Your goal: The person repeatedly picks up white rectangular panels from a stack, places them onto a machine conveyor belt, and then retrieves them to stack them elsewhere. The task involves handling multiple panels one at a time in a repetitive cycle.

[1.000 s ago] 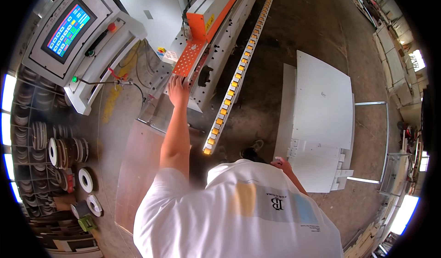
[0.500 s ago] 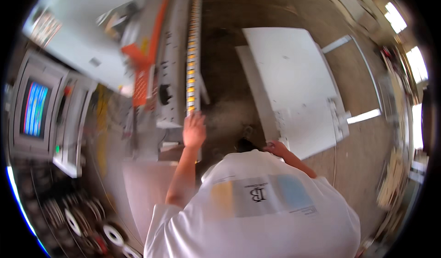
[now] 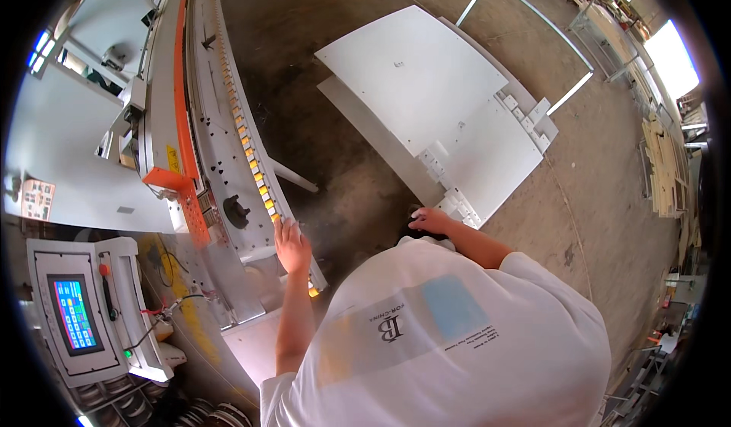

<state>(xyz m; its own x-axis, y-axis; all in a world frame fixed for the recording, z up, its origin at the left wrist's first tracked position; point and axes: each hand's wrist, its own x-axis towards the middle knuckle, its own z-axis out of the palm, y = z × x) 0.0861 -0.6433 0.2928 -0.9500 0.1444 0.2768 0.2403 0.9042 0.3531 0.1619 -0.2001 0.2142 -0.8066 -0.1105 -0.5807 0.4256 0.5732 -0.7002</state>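
Note:
My left hand lies open on the near end of a long rail of yellow-and-white rollers, with its fingers stretched forward. The rail runs along the edge of a grey machine bed. My right hand is held close in front of my body, its fingers curled together. Whatever those fingers hold, if anything, is too small to make out. Just beyond this hand, a stack of white panels bears several small white pieces along its near edge.
An orange guard strip follows the machine on the left. A control panel with a lit screen stands at the lower left, cables beside it. A metal frame extends past the panels. Wooden boards are stacked at the far right.
My view has turned to the right, so the machine and panels appear slanted. My left hand stays on the roller rail, and my right hand stays close to my body.

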